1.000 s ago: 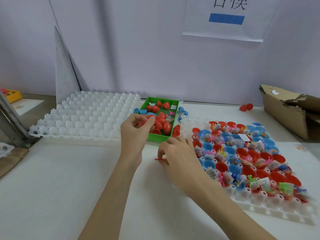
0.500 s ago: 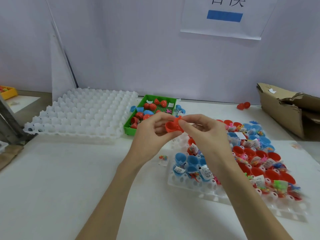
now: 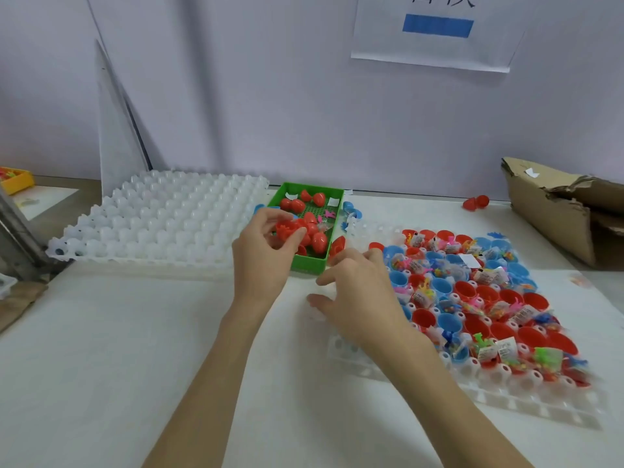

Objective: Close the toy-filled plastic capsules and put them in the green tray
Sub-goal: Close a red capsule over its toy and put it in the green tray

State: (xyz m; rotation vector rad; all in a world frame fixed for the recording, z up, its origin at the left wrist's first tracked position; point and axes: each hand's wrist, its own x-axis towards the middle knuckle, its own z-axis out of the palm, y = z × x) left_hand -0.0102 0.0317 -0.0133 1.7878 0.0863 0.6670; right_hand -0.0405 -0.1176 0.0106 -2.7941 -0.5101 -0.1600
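My left hand (image 3: 265,255) grips a red capsule (image 3: 287,230) over the near left edge of the green tray (image 3: 309,266). Several shut red capsules (image 3: 319,241) lie in that tray. My right hand (image 3: 358,295) hovers low over the table at the near left corner of the white rack (image 3: 506,403), fingers loosely spread and holding nothing that I can see. The rack holds several open red and blue capsule halves (image 3: 489,292) with small packed toys. Whatever lies under my right palm is hidden.
An empty white cell rack (image 3: 162,224) lies left of the tray. Loose blue halves (image 3: 351,209) and a red half (image 3: 337,246) sit beside the tray. A torn cardboard box (image 3: 557,214) stands at the right, a red capsule (image 3: 476,201) near it, a yellow bin (image 3: 15,179) far left.
Both hands were pressing the red capsule together in front of me. My left hand has since carried it to the green tray, and my right hand has let go and dropped toward the rack's corner.
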